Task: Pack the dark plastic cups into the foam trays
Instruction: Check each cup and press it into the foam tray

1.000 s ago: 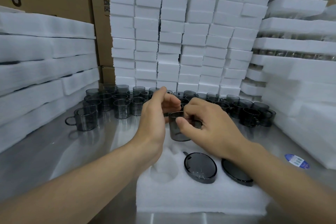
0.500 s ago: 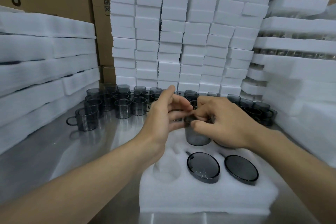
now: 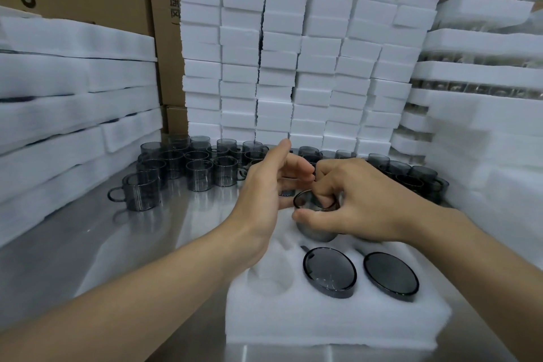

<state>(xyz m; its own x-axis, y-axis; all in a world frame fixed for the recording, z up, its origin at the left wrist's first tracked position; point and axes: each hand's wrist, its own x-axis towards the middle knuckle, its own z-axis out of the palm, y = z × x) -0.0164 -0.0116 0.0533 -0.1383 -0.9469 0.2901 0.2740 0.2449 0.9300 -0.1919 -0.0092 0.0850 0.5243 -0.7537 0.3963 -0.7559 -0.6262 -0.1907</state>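
Two hands: left hand (image 3: 264, 185), right hand (image 3: 361, 200). One cup (image 3: 316, 232) pinched in the right hand. Two seated cups (image 3: 329, 272) nearer than that hand, in one tray (image 3: 323, 320). One empty pocket (image 3: 270, 273) under the left wrist. Beyond both hands, loose cups (image 3: 199, 173) too crowded to count, over twenty. One lone cup (image 3: 136, 195) left of the left hand. About six foam stacks (image 3: 293, 53)

Room is left over the shiny steel bench (image 3: 88, 258) at left; the back is blocked by dark plastic cups (image 3: 199, 175) and stacked white foam blocks (image 3: 317, 67).
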